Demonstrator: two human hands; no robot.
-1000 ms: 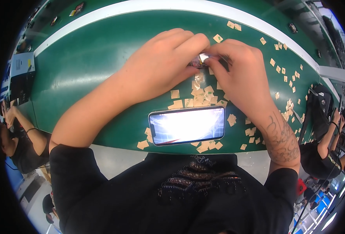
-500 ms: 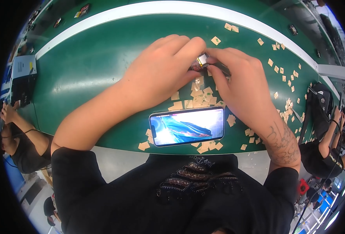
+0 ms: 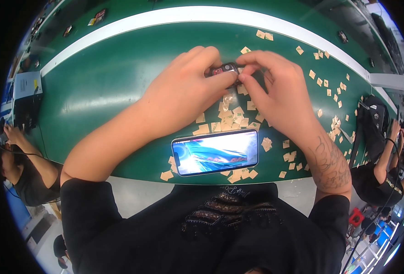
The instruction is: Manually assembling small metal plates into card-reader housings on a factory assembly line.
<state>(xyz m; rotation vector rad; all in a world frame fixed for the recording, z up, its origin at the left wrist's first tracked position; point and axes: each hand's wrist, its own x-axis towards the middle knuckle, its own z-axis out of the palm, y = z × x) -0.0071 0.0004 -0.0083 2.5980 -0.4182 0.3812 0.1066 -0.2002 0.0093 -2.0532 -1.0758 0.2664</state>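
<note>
A small dark electronic device (image 3: 228, 67) with a red patch and a round grey spot is held above the green table. My left hand (image 3: 183, 91) is closed around it, thumb along its near side and fingers behind. Against its right end are the bent thumb and forefinger of my right hand (image 3: 275, 82), closed in a loose pinch; exactly what lies between those tips is too small to tell. Below my hands a lit phone (image 3: 215, 153) lies screen up. Pale square paper pieces (image 3: 229, 121) are heaped between the phone and my hands.
More pale squares are scattered over the right of the green table (image 3: 97, 100). A white rail (image 3: 133, 20) runs along its far side. A black bag (image 3: 374, 114) sits at the right edge, a black-and-white box (image 3: 27, 96) at the left. People work on both sides.
The device has turned in my left hand, and its grey round spot now shows. A white block seen on it earlier is out of sight. My right fingertips have shifted along its right end.
</note>
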